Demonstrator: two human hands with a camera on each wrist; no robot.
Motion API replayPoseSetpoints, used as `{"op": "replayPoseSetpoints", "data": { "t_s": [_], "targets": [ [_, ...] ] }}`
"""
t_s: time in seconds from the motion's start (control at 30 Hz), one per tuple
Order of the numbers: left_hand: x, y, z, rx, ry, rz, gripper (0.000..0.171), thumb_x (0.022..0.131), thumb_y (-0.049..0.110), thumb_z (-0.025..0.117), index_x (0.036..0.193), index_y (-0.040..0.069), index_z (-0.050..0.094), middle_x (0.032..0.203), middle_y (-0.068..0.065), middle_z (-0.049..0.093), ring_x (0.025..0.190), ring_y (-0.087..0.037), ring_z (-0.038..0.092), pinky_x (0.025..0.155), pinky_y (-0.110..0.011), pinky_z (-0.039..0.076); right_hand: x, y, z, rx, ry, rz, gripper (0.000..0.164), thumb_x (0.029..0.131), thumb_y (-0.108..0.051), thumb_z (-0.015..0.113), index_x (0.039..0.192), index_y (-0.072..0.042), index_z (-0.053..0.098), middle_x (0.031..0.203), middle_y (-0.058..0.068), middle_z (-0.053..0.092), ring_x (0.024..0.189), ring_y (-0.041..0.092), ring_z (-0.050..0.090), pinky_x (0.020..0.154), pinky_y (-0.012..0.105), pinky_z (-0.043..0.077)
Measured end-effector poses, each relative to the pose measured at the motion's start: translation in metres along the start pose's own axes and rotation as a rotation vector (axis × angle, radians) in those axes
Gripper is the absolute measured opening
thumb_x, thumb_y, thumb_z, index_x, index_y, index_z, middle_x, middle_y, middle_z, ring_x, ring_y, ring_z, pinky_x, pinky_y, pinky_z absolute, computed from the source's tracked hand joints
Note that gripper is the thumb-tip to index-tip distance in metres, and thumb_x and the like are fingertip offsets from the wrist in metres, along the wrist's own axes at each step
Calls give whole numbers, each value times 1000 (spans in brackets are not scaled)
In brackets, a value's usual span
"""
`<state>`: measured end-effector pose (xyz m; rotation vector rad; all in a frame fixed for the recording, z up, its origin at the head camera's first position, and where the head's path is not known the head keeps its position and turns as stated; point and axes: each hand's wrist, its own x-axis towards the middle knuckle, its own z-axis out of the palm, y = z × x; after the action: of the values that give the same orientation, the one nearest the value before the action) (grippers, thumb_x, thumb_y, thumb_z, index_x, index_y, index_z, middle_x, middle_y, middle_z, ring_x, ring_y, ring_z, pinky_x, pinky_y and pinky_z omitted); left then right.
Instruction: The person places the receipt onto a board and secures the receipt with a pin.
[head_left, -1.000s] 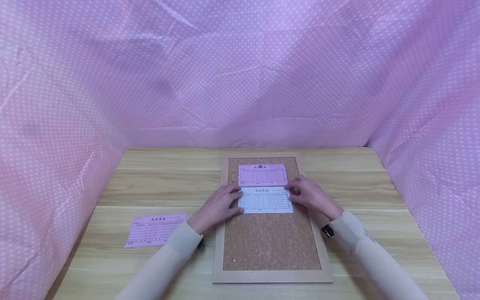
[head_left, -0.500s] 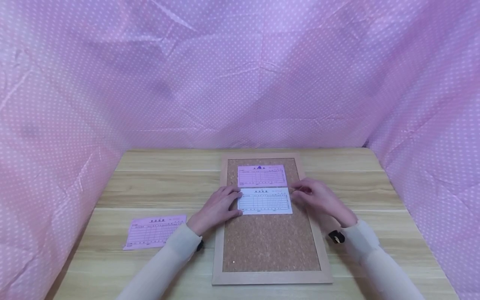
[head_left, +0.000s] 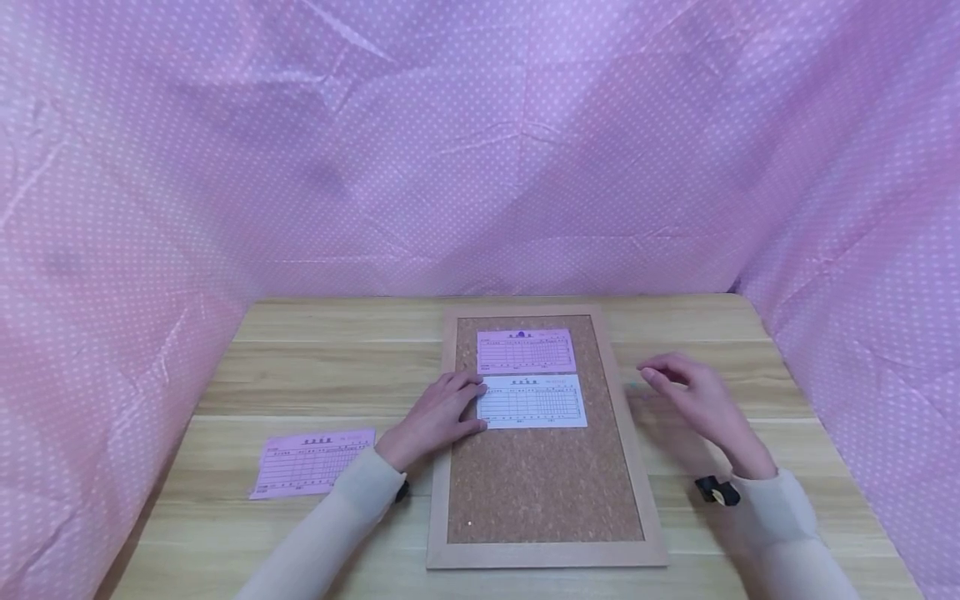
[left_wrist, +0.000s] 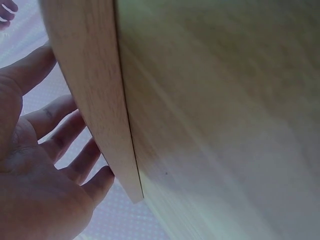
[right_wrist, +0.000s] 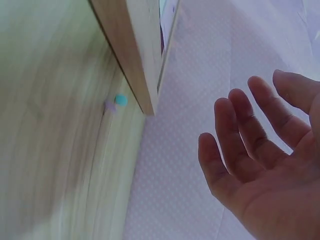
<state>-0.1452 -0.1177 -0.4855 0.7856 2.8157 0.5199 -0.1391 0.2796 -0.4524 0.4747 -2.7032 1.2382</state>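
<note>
A white printed form (head_left: 531,402) lies on the cork board (head_left: 543,483), just below a pink form (head_left: 526,351) with a purple pushpin (head_left: 521,334) at its top. My left hand (head_left: 438,417) rests on the board's left side, its fingertips and thumb at the white form's left edge. Right of the board, my right hand (head_left: 697,400) hovers over the table, its fingers loosely bent and nothing between them. Below it, in the right wrist view, a teal pushpin (right_wrist: 121,99) and a pink pushpin (right_wrist: 110,106) lie beside the board's frame.
Another pink form (head_left: 311,464) lies on the wooden table (head_left: 337,358) at the left, partly covered by the left sleeve. The board's wooden frame (head_left: 547,554) stands raised above the tabletop. Pink dotted cloth (head_left: 480,167) encloses the back and sides.
My right hand has left the white form's right edge and moved right, past the board's frame, to above the table near the pushpins. The left hand has stayed at the form's left edge.
</note>
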Motion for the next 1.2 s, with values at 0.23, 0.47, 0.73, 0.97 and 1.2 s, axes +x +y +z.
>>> {"op": "replayPoseSetpoints", "data": {
  "t_s": [0.23, 0.47, 0.73, 0.97, 1.2],
  "targets": [
    [0, 0, -1, -6, 1, -3, 61, 94, 33, 79, 142, 1, 59, 151, -14, 51, 140, -34, 45, 118, -49, 35, -9, 9, -12, -20, 43, 21, 19, 104, -13, 64, 112, -1, 75, 111, 13, 74, 102, -15, 55, 89, 3, 43],
    [0, -1, 0, -10, -9, -14, 60, 94, 34, 78, 142, 2, 59, 151, -13, 51, 141, -34, 44, 118, -49, 36, -10, 16, -12, -64, 18, 58, 20, 104, -18, 65, 114, -5, 76, 113, 13, 75, 99, -16, 55, 86, 3, 43],
    [2, -2, 2, -14, -11, -8, 59, 95, 34, 77, 142, 3, 59, 151, -13, 50, 141, -34, 43, 118, -50, 36, -3, 23, -11, -84, -39, 84, 22, 102, -20, 68, 117, -5, 76, 115, 14, 75, 98, -3, 62, 84, 6, 44],
    [1, -2, 1, -13, -27, -17, 61, 95, 34, 76, 144, 3, 57, 153, -13, 48, 142, -33, 42, 119, -50, 34, 6, 31, -9, -97, -116, 97, 24, 102, -19, 68, 120, -5, 73, 117, 15, 74, 103, 22, 69, 89, 15, 49],
    [1, -1, -1, -5, -42, -26, 61, 96, 36, 76, 145, 4, 56, 155, -12, 47, 144, -33, 41, 120, -49, 33, 15, 37, -7, -127, -206, 135, 26, 103, -18, 66, 122, -1, 72, 119, 19, 73, 109, 37, 68, 95, 47, 54]
  ]
}}
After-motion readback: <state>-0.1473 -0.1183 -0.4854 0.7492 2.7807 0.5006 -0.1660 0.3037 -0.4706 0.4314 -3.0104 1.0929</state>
